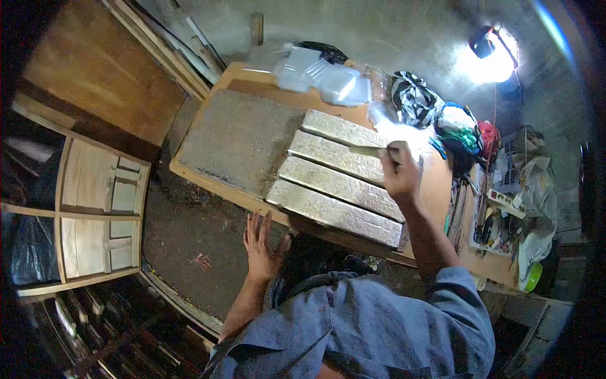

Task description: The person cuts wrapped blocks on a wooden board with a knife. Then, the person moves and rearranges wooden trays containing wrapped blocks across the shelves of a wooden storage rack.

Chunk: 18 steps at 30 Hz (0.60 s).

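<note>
Several long, pale slabs [338, 170] with a bumpy, shiny surface lie side by side, narrow dark gaps between them. Over the upper slabs, my right hand [401, 175] is closed around one end of a thin, flat, blade-like tool [366, 151]. Its tip points left above the second slab from the back; whether it touches the surface I cannot tell. My left hand [262, 247] has its fingers spread at the front edge of the wooden table [208, 177], left of the nearest slab, and holds nothing.
A grey, rough board [237, 139] lies left of the slabs. Clear plastic bags [341, 84] sit along the back. A bright lamp [495, 54] shines at the right, above bundled bags [457, 123] and a tray of small tools [492, 230]. Wooden shelving [98, 211] stands left.
</note>
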### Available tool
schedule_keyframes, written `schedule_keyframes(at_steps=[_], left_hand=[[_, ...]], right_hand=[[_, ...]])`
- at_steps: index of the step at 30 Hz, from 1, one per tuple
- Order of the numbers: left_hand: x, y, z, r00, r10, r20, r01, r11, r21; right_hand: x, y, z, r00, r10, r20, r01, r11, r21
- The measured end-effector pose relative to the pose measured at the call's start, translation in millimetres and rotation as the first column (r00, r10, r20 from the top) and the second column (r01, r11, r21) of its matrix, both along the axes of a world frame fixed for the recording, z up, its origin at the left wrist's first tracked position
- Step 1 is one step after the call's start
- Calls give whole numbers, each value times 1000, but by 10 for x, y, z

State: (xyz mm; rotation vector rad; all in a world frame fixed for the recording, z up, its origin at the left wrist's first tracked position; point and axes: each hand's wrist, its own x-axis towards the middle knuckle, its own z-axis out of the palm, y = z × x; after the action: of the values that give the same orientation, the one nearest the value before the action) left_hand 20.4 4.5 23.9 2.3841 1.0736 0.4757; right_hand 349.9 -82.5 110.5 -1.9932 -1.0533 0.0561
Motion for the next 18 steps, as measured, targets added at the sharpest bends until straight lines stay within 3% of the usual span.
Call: schedule_keyframes(at_steps=[2, 3, 5, 9, 11, 12, 13, 15, 16, 18], left_hand=[[12, -36, 12, 1000, -22, 21, 22, 1000, 5], [35, -41, 14, 999, -29, 19, 29, 1000, 8], [92, -64, 30, 999, -49, 19, 48, 999, 14], [146, -154, -8, 999, -43, -14, 44, 998, 48], [181, -192, -17, 998, -55, 12, 54, 998, 44], [202, -209, -17, 998, -59, 12, 58, 997, 46], [209, -236, -14, 998, -56, 3, 56, 996, 64], [231, -281, -20, 998, -67, -5, 68, 994, 85], [236, -296, -34, 997, -77, 5, 76, 993, 85], [275, -327, -30, 996, -87, 17, 85, 993, 87]], right_hand=[[91, -140, -165, 1000, 9, 6, -9, 995, 97], [72, -225, -96, 997, 33, 63, -30, 999, -45], [38, -358, -40, 991, -132, -22, 132, 991, -9], [181, -656, -191, 990, -134, 34, 134, 991, -3], [308, -808, -316, 955, -87, 283, 121, 987, -102], [253, -820, -213, 974, -217, 69, 216, 976, 29], [255, -874, -196, 973, -221, 65, 219, 975, 28], [287, -1009, -184, 987, -136, 86, 149, 976, -161], [319, -1068, -236, 988, -135, 68, 138, 990, -40], [340, -1184, -180, 976, -176, 127, 181, 983, -22]])
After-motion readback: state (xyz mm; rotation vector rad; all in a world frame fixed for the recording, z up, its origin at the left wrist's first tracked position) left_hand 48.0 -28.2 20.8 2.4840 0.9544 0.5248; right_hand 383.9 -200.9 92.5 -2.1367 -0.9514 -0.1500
